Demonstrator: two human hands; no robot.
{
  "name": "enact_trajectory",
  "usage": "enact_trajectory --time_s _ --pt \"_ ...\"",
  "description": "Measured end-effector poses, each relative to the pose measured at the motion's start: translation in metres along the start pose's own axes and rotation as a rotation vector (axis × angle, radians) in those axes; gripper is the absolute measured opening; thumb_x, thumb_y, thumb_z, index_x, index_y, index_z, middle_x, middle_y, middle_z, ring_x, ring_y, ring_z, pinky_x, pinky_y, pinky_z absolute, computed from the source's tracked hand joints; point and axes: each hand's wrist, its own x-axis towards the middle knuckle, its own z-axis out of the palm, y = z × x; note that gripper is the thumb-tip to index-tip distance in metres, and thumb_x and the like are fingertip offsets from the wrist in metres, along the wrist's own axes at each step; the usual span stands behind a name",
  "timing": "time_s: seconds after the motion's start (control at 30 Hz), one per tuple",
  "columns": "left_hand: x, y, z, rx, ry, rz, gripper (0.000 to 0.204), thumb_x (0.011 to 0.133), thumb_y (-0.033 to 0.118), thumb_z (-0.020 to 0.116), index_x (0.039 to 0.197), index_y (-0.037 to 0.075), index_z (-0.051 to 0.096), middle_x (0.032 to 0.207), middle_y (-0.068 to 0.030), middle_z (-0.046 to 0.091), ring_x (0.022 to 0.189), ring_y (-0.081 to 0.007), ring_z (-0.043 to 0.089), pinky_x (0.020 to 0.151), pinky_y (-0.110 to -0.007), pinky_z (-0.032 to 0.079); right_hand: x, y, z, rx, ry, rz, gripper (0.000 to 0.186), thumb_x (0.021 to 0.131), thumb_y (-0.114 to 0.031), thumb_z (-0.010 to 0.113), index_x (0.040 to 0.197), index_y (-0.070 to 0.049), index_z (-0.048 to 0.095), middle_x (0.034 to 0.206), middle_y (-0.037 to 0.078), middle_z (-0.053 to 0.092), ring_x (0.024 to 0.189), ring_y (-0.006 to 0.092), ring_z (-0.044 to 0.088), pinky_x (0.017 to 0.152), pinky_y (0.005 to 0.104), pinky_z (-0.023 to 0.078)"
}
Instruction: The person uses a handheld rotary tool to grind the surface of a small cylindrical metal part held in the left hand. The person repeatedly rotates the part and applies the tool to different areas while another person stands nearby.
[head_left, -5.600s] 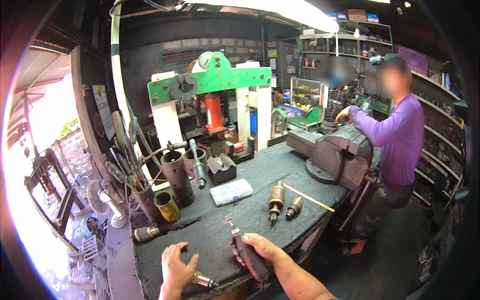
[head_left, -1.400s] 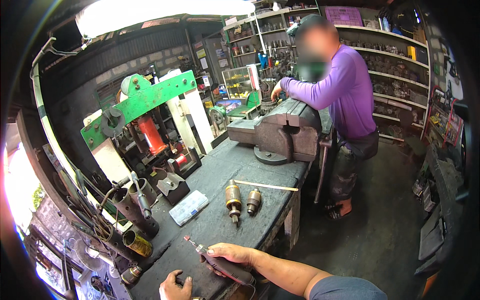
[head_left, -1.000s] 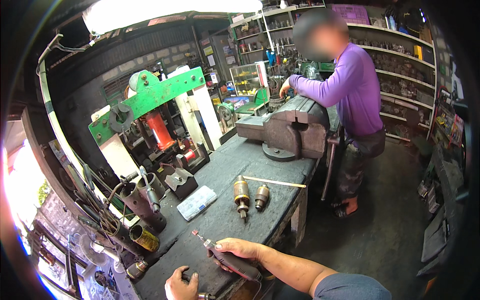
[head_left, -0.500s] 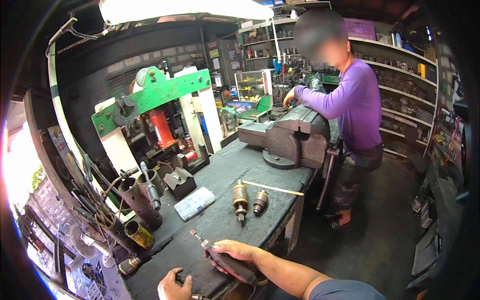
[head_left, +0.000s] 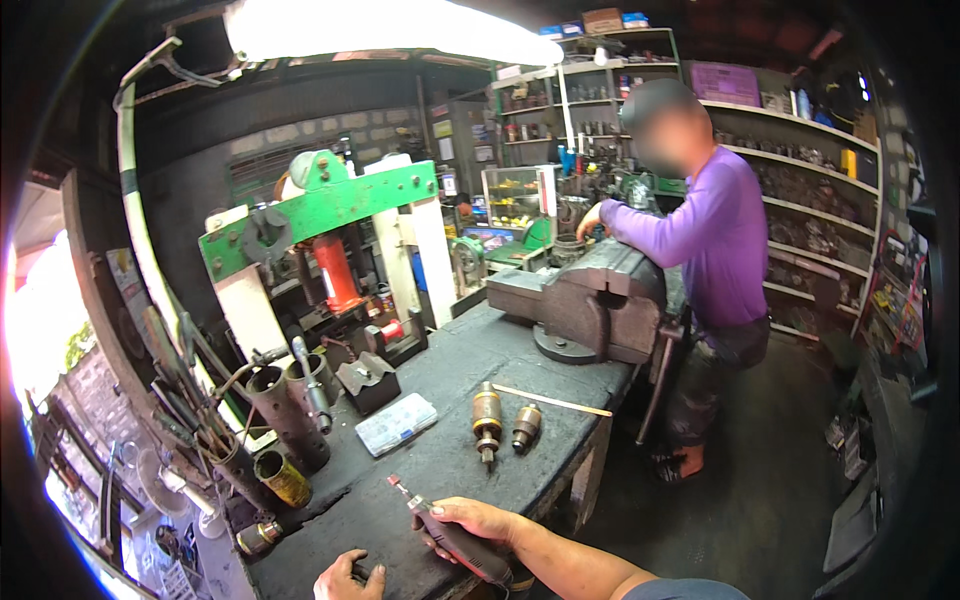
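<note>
My right hand [head_left: 478, 521] grips a dark rotary tool [head_left: 448, 528] with a red tip that points up-left over the dark workbench [head_left: 440, 455]. My left hand [head_left: 347, 579] sits at the bench's near edge, curled around a small part that is mostly hidden. Two copper-wound motor armatures [head_left: 487, 420] [head_left: 525, 424] lie ahead of my right hand, with a thin wooden stick [head_left: 550, 400] beside them. A small clear plastic parts box [head_left: 396, 423] lies to their left.
A large grey bench vise [head_left: 585, 305] stands at the bench's far end. A person in a purple shirt [head_left: 715, 235] works behind it. A green hydraulic press [head_left: 320, 215] stands at the back. Metal tubes and cylinders [head_left: 280, 420] crowd the left. Shelves line the right wall.
The view has swung a little; my right hand keeps the rotary tool in about the same place on the bench. The person in purple stays at the vise.
</note>
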Motion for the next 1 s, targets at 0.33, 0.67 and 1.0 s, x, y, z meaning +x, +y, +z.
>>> enact_trajectory --time_s 0.33,0.67,1.0 --pt "-0.008 0.007 -0.017 -0.075 -0.158 -0.114 0.053 0.106 0.049 0.076 0.146 0.014 0.076 0.118 -0.0155 0.085 0.112 -0.0387 0.082 0.095 -0.055 0.065 -0.008 0.002 -0.004 0.099 0.189 0.047 0.055 0.108 -0.053 0.063 0.133 -0.004 0.069 0.095 0.017 0.073 0.076 0.0367 0.071 0.068 0.0529 0.06" --pt "-0.021 -0.007 -0.003 -0.22 -0.004 -0.041 0.043 0.101 0.038 0.081 0.127 0.004 0.077 0.115 -0.0187 0.083 0.116 -0.0429 0.077 0.1 -0.056 0.06 -0.011 -0.003 0.001 -0.163 0.469 0.151 0.068 0.112 -0.064 0.057 0.125 0.0 0.072 0.098 0.019 0.078 0.08 0.0396 0.074 0.074 0.0512 0.063" --pt "-0.024 -0.006 -0.013 -0.168 -0.051 -0.086 0.049 0.104 0.045 0.078 0.137 0.008 0.078 0.125 -0.0166 0.084 0.119 -0.04 0.079 0.101 -0.053 0.063 -0.009 -0.005 0.024 -0.2 0.537 0.135 0.062 0.112 -0.062 0.062 0.13 -0.004 0.072 0.097 0.016 0.078 0.079 0.0349 0.076 0.069 0.0489 0.064"
